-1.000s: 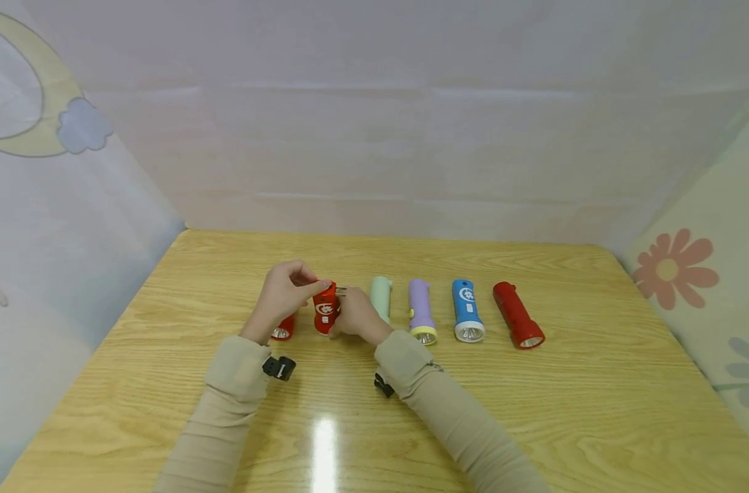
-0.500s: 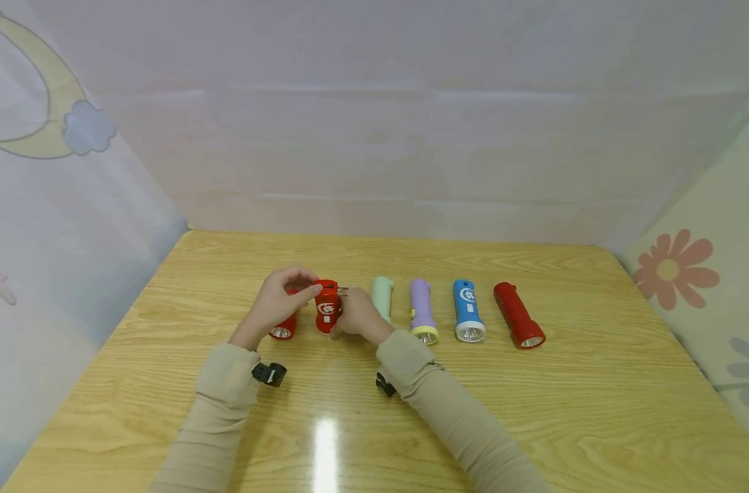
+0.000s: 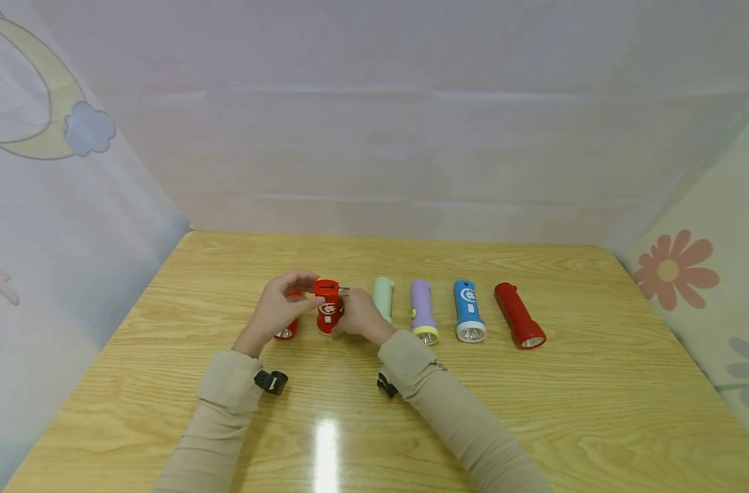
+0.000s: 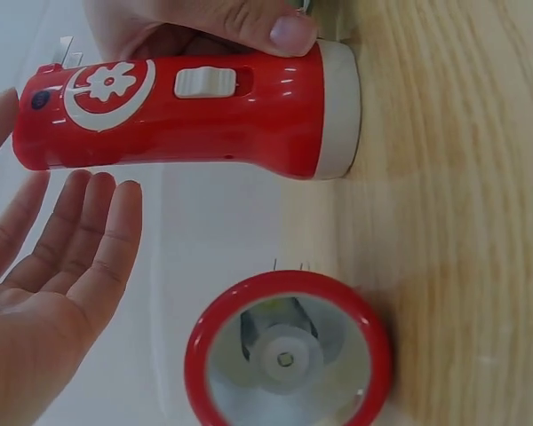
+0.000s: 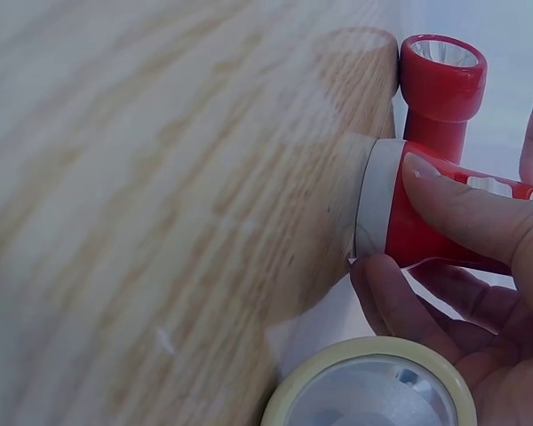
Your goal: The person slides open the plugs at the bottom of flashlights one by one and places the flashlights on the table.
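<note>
A red flashlight with a white flower design stands upright, its white-rimmed head down on the table. Two metal plug prongs jut from its tail, toward the right. My right hand grips the body low down; in the right wrist view its thumb lies along the red side just behind the white rim. My left hand is around the left side, thumb near the tail and the other fingers extended and apart from the body. Behind that hand lies another red flashlight, partly hidden.
To the right lie a mint green flashlight, a purple one with a yellow rim, a blue one and a plain red one, in a row on the wooden table. A printed backdrop stands behind.
My left thumb has come off the flashlight's tail end and moved down to its front side; the left hand has eased slightly down and left. The flashlight stands straighter; my right hand keeps its grip.
</note>
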A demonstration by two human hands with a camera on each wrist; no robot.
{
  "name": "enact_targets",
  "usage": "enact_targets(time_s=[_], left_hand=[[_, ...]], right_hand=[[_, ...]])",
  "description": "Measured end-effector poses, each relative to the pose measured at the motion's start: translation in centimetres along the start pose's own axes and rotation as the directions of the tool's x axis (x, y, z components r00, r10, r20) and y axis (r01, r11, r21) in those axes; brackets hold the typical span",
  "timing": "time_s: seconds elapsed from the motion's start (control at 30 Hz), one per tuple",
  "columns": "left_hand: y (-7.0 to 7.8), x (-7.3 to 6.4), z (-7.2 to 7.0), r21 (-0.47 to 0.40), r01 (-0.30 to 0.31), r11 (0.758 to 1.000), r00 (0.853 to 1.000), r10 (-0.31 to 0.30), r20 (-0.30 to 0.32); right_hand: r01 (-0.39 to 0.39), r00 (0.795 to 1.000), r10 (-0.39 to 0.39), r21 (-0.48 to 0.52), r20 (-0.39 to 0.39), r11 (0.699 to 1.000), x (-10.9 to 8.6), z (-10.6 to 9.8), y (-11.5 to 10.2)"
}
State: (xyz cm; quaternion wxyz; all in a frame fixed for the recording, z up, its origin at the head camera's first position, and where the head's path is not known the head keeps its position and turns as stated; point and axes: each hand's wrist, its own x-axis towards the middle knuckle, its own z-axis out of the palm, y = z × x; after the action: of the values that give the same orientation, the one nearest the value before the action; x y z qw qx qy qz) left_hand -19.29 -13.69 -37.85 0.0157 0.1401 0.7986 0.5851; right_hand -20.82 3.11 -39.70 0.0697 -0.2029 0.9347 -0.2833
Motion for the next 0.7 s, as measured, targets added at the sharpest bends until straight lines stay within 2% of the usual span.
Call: enact_targets(time_s=[0.33,0.7], left_hand=[[-0.68,0.3,0.38,0.014,-0.006,1.0,1.0,0.006,0.0],[-0.79,0.4,0.53,0.055,-0.031,0.998,0.999,0.034,-0.042]], right_hand=[[-0.01,1.0,0.01,-0.001,0.008,1.0,0.0,-0.09,0.1],[-0.032,0.999,0.033,-0.029,0.037,0.999,0.05,-0.17,0.08]])
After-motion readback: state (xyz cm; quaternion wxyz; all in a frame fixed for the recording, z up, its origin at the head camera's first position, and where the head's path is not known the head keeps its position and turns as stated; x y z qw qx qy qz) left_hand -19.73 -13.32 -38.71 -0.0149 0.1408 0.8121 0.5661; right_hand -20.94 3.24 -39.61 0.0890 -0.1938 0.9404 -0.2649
